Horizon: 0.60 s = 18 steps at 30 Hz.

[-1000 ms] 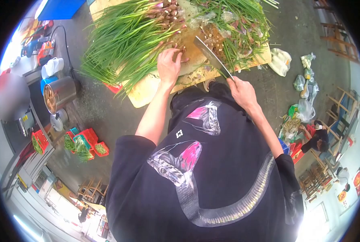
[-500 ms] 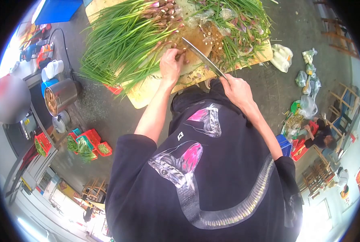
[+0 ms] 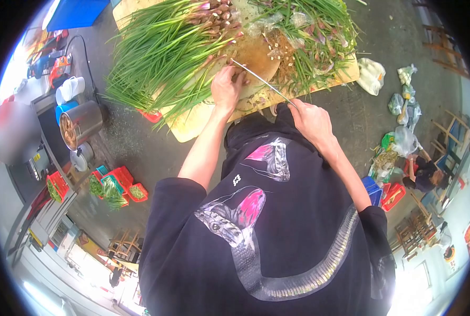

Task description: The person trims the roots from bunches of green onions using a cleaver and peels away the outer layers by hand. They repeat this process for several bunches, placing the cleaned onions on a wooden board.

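My right hand is wrapped round the handle of a long knife, whose blade points up and left over the board. The knife tip is close to my left hand. The left fingers are bent together at the board's near part; what they hold, if anything, is too small to tell. Green stalks with purplish bulbs lie in a big heap left of and beyond that hand. A looser pile of stalks and trimmings is on the right. The yellowish board is under both.
At the left stand a steel pot and red baskets of greens. A white bag is on the floor right of the board, with more bags beyond. Another person is low at the right.
The knife blade has turned so that it looks thinner, and its tip has moved down and left, closer to my left hand. My left hand has shifted slightly.
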Each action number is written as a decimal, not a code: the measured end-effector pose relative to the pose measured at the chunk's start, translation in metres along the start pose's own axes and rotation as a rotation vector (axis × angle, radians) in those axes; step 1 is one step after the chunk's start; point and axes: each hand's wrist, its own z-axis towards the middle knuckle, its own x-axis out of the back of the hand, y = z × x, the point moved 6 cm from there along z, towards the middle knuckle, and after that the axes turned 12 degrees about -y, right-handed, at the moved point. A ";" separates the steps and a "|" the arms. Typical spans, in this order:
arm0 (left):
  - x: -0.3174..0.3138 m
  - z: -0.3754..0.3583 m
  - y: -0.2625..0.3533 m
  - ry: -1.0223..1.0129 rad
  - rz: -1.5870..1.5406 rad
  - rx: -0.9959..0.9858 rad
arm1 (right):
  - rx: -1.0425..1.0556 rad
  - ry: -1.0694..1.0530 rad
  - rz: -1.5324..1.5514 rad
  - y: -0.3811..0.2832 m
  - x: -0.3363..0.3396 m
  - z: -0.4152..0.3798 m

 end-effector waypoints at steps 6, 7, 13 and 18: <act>0.001 0.005 0.002 -0.037 0.020 -0.026 | -0.002 0.004 -0.058 0.000 0.000 0.000; 0.000 0.006 0.000 -0.048 0.001 -0.015 | 0.001 0.008 -0.063 0.000 0.000 0.000; 0.000 0.007 -0.001 -0.062 -0.055 0.005 | 0.007 0.030 -0.056 0.000 -0.004 0.000; -0.001 0.008 -0.005 -0.094 -0.022 0.025 | -0.014 -0.005 -0.080 -0.001 -0.005 0.000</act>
